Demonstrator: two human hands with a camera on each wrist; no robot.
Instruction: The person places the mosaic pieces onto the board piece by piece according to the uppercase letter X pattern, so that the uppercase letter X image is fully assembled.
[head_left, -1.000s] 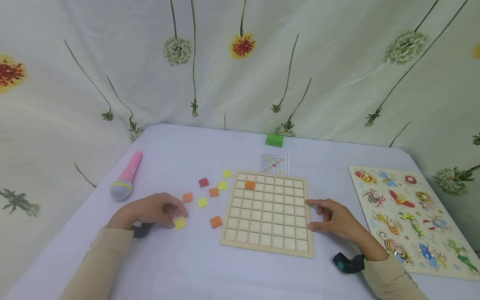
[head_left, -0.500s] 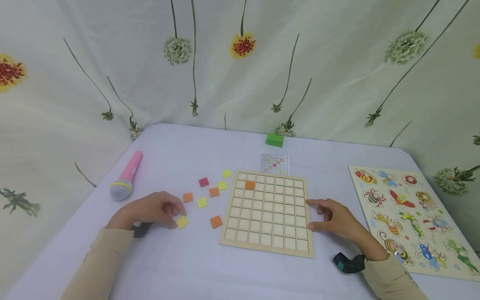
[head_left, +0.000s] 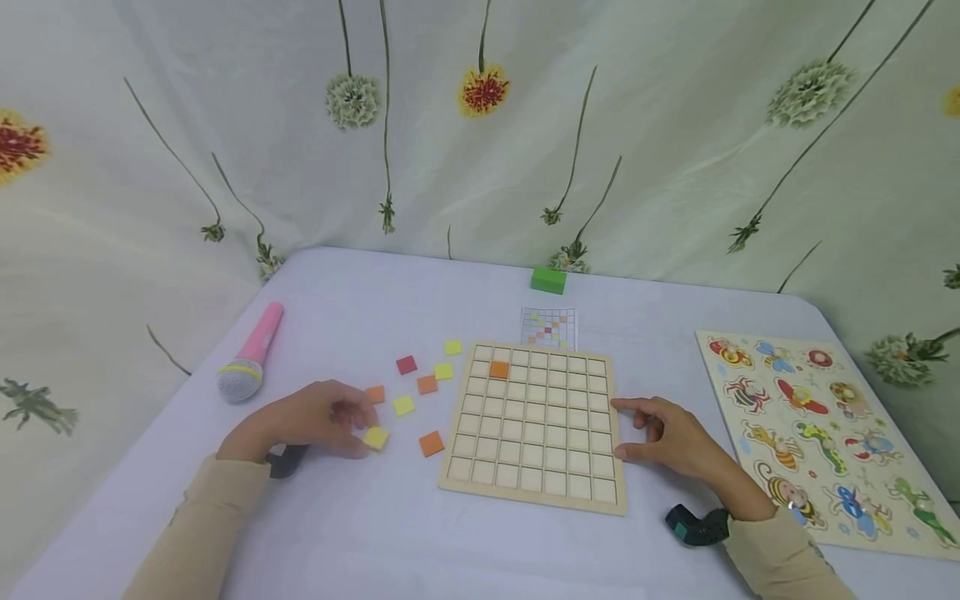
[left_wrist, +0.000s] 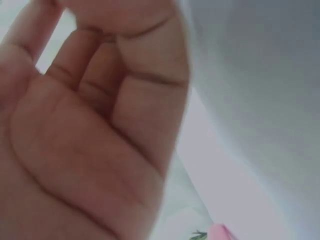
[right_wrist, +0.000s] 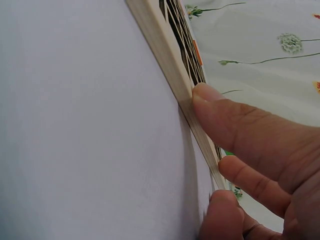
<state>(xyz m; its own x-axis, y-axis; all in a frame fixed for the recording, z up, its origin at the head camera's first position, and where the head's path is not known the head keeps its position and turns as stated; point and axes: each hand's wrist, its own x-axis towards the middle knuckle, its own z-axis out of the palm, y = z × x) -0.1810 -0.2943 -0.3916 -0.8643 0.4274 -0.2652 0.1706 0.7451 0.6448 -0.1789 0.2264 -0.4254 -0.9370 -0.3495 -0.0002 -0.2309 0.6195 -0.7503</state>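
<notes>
A yellow square tile [head_left: 377, 437] is pinched at the fingertips of my left hand [head_left: 318, 419], left of the wooden grid board [head_left: 540, 503]. In the left wrist view the palm and curled fingers fill much of the picture, and the tile is hidden there. My right hand [head_left: 671, 442] rests its index finger and thumb against the board's right edge; the right wrist view shows the thumb [right_wrist: 210, 95] touching the wooden side. One orange tile [head_left: 498, 370] sits in a cell near the board's upper left. The other cells are bare.
Loose tiles lie between hand and board: a red tile [head_left: 407, 365], several yellow and orange ones, the nearest orange tile [head_left: 431, 443]. Behind the board are a pattern card [head_left: 549, 329] and a green block [head_left: 549, 281]. A pink microphone [head_left: 252, 354] lies left, an insect puzzle [head_left: 825, 433] right.
My left hand has taken hold of the yellow tile and shifted it slightly right and away from me, tilting it. My right hand and the board stay where they were.
</notes>
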